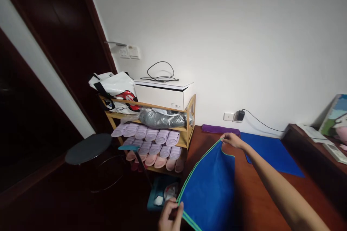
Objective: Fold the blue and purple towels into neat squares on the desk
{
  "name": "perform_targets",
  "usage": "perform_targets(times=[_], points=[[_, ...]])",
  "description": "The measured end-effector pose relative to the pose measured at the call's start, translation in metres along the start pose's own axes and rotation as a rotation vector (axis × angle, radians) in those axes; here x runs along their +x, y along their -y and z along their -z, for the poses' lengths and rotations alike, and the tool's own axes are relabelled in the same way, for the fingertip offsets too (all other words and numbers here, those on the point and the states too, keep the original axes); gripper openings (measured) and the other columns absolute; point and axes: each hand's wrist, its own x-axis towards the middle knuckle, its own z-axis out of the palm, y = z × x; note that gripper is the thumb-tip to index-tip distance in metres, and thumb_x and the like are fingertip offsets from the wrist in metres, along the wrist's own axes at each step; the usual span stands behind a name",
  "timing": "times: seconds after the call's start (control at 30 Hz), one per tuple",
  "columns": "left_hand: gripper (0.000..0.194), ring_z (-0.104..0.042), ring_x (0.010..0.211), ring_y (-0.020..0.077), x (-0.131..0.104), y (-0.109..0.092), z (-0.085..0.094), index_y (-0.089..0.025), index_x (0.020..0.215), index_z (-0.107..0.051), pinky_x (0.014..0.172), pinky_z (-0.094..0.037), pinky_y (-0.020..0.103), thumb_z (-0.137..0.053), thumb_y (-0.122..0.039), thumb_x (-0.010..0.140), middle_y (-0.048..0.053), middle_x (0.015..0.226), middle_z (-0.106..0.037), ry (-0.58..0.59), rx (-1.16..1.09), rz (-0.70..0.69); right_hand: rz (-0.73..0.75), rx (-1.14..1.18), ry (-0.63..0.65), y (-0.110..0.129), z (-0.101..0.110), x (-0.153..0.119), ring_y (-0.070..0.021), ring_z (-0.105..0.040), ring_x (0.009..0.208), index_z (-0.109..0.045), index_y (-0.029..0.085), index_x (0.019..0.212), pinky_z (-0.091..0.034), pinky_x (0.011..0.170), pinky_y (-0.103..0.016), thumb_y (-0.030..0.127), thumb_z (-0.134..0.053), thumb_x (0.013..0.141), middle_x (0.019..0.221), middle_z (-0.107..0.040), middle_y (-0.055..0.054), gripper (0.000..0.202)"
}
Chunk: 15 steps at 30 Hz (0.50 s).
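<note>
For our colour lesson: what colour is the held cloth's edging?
Bright green edging, clearest in the head view.

Single head-worn view; faces forward and down; blue cloth (210,184) close; shoe rack (183,139) farther; wall (244,43) behind.

A plain pale wall (244,43), brightest around one o'clock, spans eleven to three, with a white wall socket (228,116) at three. A dark brown door (62,32) stands at ten. Toward eight, a round black stool (89,148) sits on the shadowy floor (73,205). A tiered wooden rack (184,138), at seven near centre, stands just beside the reddish-brown bench (252,191) at four.
</note>
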Motion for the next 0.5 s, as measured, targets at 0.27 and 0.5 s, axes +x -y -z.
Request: perform_targets(times=[0.27, 0.5], points=[[0.052, -0.072, 0.084, 0.0250, 0.090, -0.115, 0.042, -0.021, 0.064, -0.062, 0.074, -0.061, 0.033, -0.079, -0.070, 0.068, 0.008, 0.090, -0.075, 0.229, -0.115, -0.268, 0.012, 0.239, -0.200, 0.028, 0.103, -0.152, -0.0244, -0.072, 0.096, -0.078, 0.019, 0.097, -0.056, 0.090, -0.037, 0.065, -0.074, 0.079, 0.101, -0.080, -0.008, 0.049], [0.040, -0.068, 0.083, 0.0214, 0.138, -0.212, 0.041, -0.020, 0.063, -0.062, 0.074, -0.056, 0.029, -0.084, -0.052, 0.070, 0.006, 0.090, -0.071, 0.523, -0.160, -0.433, 0.005, 0.277, -0.391, 0.066, 0.143, -0.265, -0.0268, -0.071, 0.096, -0.079, 0.021, 0.089, -0.055, 0.092, -0.040, 0.071, -0.080, 0.072, 0.101, -0.080, -0.008, 0.053]])
